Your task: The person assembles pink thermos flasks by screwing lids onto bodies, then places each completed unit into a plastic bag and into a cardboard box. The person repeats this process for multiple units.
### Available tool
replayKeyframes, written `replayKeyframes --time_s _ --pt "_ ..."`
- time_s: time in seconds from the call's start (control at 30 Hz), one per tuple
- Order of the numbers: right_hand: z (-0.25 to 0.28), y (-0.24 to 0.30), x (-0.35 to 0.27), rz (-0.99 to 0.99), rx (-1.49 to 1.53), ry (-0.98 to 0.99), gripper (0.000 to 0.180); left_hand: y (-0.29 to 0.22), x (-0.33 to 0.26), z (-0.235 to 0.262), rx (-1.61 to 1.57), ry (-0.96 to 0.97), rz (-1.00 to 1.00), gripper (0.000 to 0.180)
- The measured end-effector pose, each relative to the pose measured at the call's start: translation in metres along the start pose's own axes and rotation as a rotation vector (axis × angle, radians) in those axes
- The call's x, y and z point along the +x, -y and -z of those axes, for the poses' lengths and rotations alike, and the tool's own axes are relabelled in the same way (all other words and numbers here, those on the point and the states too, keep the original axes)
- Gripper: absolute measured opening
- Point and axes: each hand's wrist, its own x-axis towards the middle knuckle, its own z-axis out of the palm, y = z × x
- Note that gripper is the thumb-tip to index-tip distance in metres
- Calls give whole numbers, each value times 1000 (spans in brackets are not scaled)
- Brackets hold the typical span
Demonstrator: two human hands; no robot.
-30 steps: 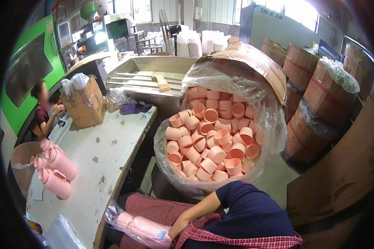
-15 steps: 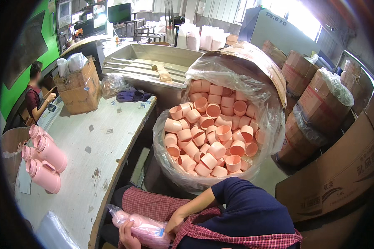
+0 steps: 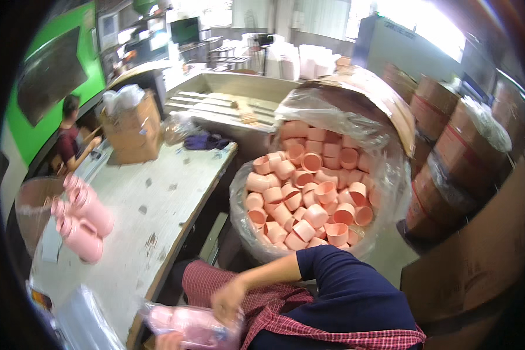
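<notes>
A pink handled bottle (image 3: pixel 184 320) in a clear plastic bag lies across my lap at the lower edge. My left hand (image 3: pixel 169 341), partly cut off by the frame, grips its near side with the fingers bent round it. Above the right part of the bag is my right hand (image 3: pixel 227 300), close to or touching the plastic. Motion smears its fingers, so their grip is unclear. Several similar pink bottles (image 3: pixel 80 240) stand in a group on the left of the worktable (image 3: pixel 128 233).
Right of the table, a large plastic-lined round carton (image 3: pixel 399 116) holds many pink cups. Clear plastic bags (image 3: pixel 90 318) lie at the table's near end. Farther back are a cardboard box (image 3: pixel 133 134) and dark gloves (image 3: pixel 207 140). A person (image 3: pixel 70 137) sits at far left; cartons (image 3: pixel 449 175) stack at right.
My right hand has moved up and left from the bag's right end, over the bottle. The bagged bottle sits a little lower. The whole view has shifted with my head.
</notes>
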Motion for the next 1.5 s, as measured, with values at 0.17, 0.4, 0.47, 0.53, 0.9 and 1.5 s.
replayKeyframes --time_s 0.17,0.4,0.47,0.53,0.9,1.5 --pt "73 55 2 309 251 -716 7 -37 -86 52 -18 -606 999 16" --pt "64 34 63 184 311 -721 12 -131 -177 121 305 -953 1507 38" --pt "62 14 70 205 347 -540 12 -156 -196 141 388 -891 1596 34" --pt "61 -4 74 152 357 -553 13 -181 -218 149 554 -713 1789 30" --pt "62 -53 89 -16 382 -616 16 -249 -374 2 341 285 2190 28" --pt "28 -49 124 -103 300 -537 16 -199 -311 -205 105 557 1890 19"
